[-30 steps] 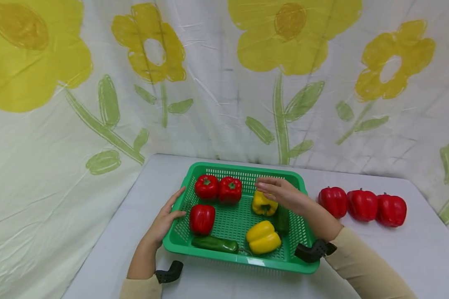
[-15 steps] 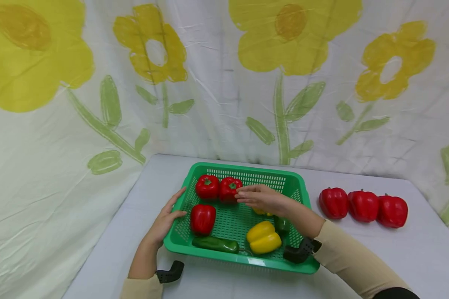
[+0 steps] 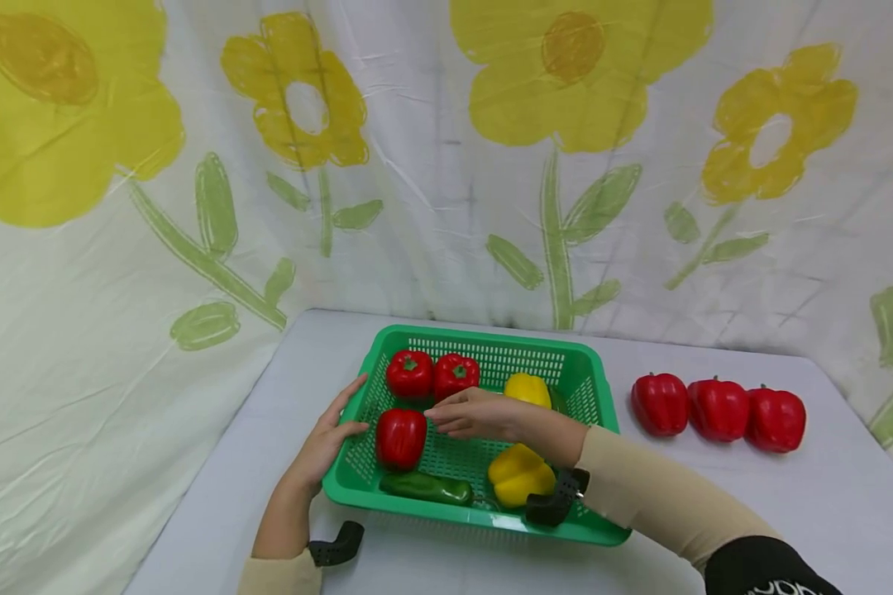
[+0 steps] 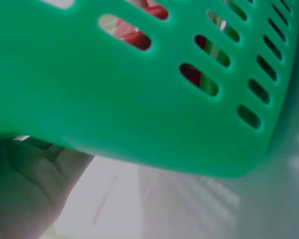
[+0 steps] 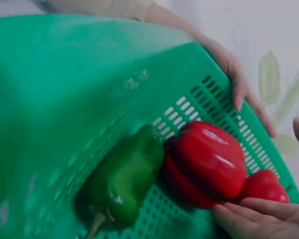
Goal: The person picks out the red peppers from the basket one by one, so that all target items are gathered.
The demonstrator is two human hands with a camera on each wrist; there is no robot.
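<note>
My left hand [image 3: 326,442] holds the left rim of a green plastic basket [image 3: 484,524], with fingers and thumb over the edge; in the left wrist view the palm [image 4: 27,184] lies under the rim. Fingers extended, my right hand [image 3: 476,416] is over the basket, fingertips right at the red bell pepper [image 3: 400,440] on the left side. Two more red bell peppers, one [image 3: 409,374] beside the other [image 3: 456,373], sit at the back left. A long green pepper [image 3: 427,487] lies along the front wall. Two yellow bell peppers, one [image 3: 527,388] behind the other [image 3: 519,475], are partly hidden by the right arm.
Three red bell peppers, the left one [image 3: 660,403], the middle one [image 3: 719,409] and the right one [image 3: 776,420], stand in a row on the white table [image 3: 826,504], right of the basket. Behind the table hangs a flower-painted cloth [image 3: 417,223]. A dark green vegetable [image 3: 558,402] shows by the basket's right wall.
My right hand has moved left across the basket, from above the back yellow bell pepper to the red bell pepper on the left. The left hand and the basket stay in place.
</note>
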